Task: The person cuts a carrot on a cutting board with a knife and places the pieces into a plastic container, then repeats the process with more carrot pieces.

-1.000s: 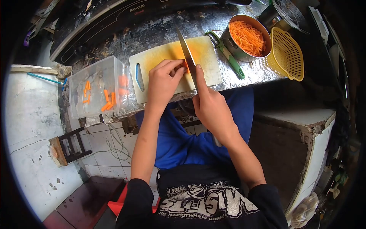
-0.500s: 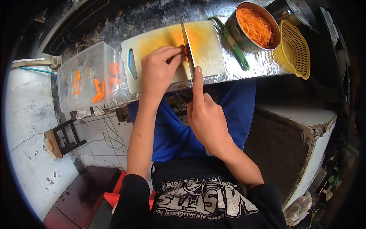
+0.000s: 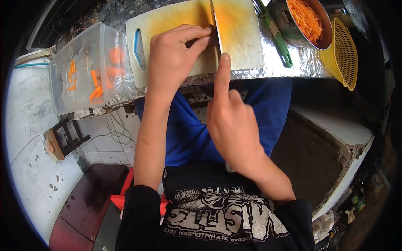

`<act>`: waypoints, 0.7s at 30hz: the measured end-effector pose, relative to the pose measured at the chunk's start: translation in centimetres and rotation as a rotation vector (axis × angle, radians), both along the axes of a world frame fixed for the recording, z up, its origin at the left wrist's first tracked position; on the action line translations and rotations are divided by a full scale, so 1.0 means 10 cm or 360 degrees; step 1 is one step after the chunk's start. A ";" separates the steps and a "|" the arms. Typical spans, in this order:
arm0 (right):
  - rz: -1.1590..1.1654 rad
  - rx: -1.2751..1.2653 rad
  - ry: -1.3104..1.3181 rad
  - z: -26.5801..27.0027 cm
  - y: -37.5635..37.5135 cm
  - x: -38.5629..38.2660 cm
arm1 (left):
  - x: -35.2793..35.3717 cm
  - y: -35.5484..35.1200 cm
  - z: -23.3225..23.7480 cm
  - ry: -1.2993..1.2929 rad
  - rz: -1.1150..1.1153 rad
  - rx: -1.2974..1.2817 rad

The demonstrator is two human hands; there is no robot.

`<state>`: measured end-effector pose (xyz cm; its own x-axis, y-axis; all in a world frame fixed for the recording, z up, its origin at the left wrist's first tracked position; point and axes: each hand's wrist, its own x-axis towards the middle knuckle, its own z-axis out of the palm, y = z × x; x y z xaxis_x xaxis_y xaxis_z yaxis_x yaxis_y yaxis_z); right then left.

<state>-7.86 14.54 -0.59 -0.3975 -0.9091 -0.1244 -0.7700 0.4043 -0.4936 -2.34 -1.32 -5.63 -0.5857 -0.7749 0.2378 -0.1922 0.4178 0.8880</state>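
Note:
A knife point(image 3: 217, 27) stands edge-down on the white cutting board point(image 3: 247, 50), which is stained orange. My right hand point(image 3: 234, 121) is wrapped round its handle, the index finger stretched along the blade's spine. Left of the blade, my left hand point(image 3: 178, 52) is closed in a pinch on the board; what its fingertips hold is hidden. To the left, a clear plastic container point(image 3: 60, 98) holds carrot pieces point(image 3: 96, 90). At the upper right, a metal pot point(image 3: 284, 31) contains shredded carrot point(image 3: 305, 21).
A green-handled peeler point(image 3: 278, 42) lies between board and pot. The yellow basket point(image 3: 347, 54) sits at the right end of the foil-covered counter point(image 3: 303, 62). Below left are a dark wooden frame point(image 3: 69, 138) and a red object point(image 3: 119, 201).
The view has shifted, so the board, pot and container appear higher. At the left fingertips, the bit of orange-red seen before is no longer visible. Both hands keep their closed holds.

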 end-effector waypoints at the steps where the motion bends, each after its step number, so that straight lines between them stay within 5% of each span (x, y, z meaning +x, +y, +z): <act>1: -0.0003 -0.0042 -0.0022 -0.01 -0.04 -0.04 | 0.00 0.00 0.00 -0.0013 -0.0002 -0.0005; 10: -0.0035 -0.0368 -0.0011 -0.19 -0.55 -0.47 | -0.03 0.02 0.05 -0.0095 0.0013 -0.0013; 16: -0.0149 -0.0486 -0.0146 -0.06 -0.26 -0.53 | -0.13 0.18 -0.01 -0.0148 0.0118 -0.0328; 21: -0.0082 -0.0533 0.0030 -0.07 0.01 -0.47 | -0.07 0.17 0.04 -0.0080 0.0163 -0.0133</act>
<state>-12.57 14.67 -1.25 -0.4436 -0.8768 0.1857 -0.7629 0.2606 -0.5917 -3.07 0.39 -5.20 -0.5174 -0.8100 0.2760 -0.2812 0.4656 0.8392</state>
